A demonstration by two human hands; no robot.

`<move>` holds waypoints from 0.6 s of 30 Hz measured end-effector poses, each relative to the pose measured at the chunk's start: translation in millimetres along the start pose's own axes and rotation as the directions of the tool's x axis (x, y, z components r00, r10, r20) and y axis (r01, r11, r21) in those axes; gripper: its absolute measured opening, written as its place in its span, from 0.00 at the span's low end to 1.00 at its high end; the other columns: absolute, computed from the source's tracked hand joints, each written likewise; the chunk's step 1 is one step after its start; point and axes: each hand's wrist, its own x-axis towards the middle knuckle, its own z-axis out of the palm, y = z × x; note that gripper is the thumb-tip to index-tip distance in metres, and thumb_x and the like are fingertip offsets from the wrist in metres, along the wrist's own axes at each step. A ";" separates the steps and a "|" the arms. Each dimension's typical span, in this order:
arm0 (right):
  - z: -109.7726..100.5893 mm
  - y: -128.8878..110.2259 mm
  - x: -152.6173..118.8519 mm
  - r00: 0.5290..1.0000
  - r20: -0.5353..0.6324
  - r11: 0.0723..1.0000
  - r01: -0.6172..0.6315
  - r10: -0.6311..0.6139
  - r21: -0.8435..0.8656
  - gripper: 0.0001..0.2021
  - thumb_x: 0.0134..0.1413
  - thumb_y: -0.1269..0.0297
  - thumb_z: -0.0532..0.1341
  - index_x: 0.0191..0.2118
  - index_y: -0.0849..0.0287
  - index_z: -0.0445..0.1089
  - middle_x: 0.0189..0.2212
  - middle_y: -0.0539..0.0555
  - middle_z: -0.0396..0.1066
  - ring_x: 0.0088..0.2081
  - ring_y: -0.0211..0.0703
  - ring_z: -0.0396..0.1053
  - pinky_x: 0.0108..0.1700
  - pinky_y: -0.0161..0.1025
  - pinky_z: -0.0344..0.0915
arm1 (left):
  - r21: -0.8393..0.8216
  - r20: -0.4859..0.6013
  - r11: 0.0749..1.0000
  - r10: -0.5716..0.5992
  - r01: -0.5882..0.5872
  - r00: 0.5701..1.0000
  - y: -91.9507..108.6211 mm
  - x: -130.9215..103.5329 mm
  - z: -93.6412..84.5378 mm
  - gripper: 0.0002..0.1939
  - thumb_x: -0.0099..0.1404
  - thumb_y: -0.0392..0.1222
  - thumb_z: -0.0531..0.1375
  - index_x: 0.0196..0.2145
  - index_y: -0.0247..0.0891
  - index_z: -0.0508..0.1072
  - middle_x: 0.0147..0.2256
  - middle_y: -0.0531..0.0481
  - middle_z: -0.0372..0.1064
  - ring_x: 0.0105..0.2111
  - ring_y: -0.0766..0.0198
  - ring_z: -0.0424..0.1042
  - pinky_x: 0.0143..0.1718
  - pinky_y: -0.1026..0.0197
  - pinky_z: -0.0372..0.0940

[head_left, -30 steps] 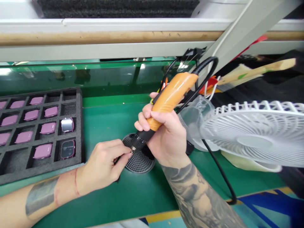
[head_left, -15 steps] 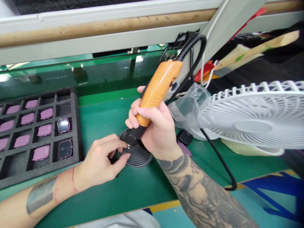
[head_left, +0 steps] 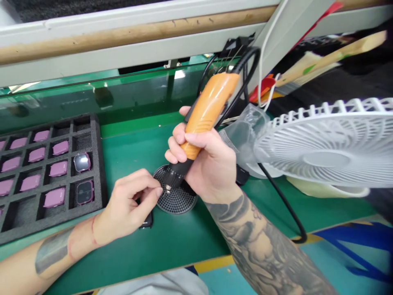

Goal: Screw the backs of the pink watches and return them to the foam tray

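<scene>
An orange and black electric screwdriver (head_left: 208, 108) is wrapped in the fingers of my right hand (head_left: 211, 166), tilted with its metal tip pointing down and left. Under the tip lies a round black perforated tray (head_left: 176, 200). My left hand (head_left: 132, 205) is just left of the tip, thumb and forefinger pinched together; whatever they hold is too small to make out. A black device (head_left: 147, 221) on the green mat is partly hidden beneath my left hand.
At the left, a dark foam tray (head_left: 102, 172) holds several purple watch-like cases. A white fan (head_left: 325, 151) stands at the right, with a black cable (head_left: 282, 200) below it. Behind is a rail (head_left: 132, 35) above the green bench (head_left: 184, 254).
The thumb and forefinger of my left hand have closed together and moved slightly away from the screwdriver tip. My right hand has shifted a little to the right with the screwdriver.
</scene>
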 end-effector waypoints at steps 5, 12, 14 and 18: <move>-2.7 -5.9 -0.1 0.973 -0.007 0.970 0.229 -0.230 -0.080 0.26 0.54 0.67 0.75 0.57 0.47 0.71 0.32 0.39 0.75 0.25 0.39 0.68 0.32 0.43 0.68 | 0.158 0.046 0.987 -0.010 0.003 0.999 -8.9 -1.4 1.4 0.07 0.85 0.32 0.65 0.50 0.37 0.85 0.43 0.49 0.79 0.38 0.65 0.78 0.41 0.62 0.72; 5.5 1.4 -1.2 0.902 -0.020 0.890 0.421 -0.431 -0.178 0.29 0.60 0.70 0.77 0.62 0.38 0.75 0.46 0.44 0.82 0.43 0.48 0.82 0.56 0.51 0.80 | 0.332 0.168 0.943 -0.036 -0.022 0.985 1.5 -11.8 -1.1 0.14 0.89 0.35 0.57 0.60 0.33 0.83 0.46 0.44 0.79 0.41 0.58 0.80 0.43 0.54 0.76; 4.8 -1.1 -1.6 0.896 -0.043 0.886 0.430 -0.443 -0.176 0.28 0.58 0.71 0.75 0.60 0.37 0.76 0.42 0.43 0.83 0.38 0.47 0.81 0.49 0.49 0.79 | 0.379 0.250 0.920 -0.004 -0.095 0.968 10.6 -15.6 -5.2 0.15 0.89 0.44 0.60 0.61 0.34 0.84 0.48 0.42 0.79 0.42 0.53 0.80 0.42 0.51 0.77; 1.2 -8.1 -2.0 0.908 -0.059 0.905 0.405 -0.415 -0.131 0.27 0.49 0.73 0.71 0.55 0.42 0.78 0.31 0.42 0.79 0.24 0.44 0.70 0.31 0.45 0.69 | 0.590 0.440 0.747 0.020 -0.306 0.898 17.2 -21.1 -4.1 0.31 0.85 0.61 0.66 0.65 0.28 0.83 0.54 0.32 0.79 0.45 0.43 0.77 0.40 0.43 0.76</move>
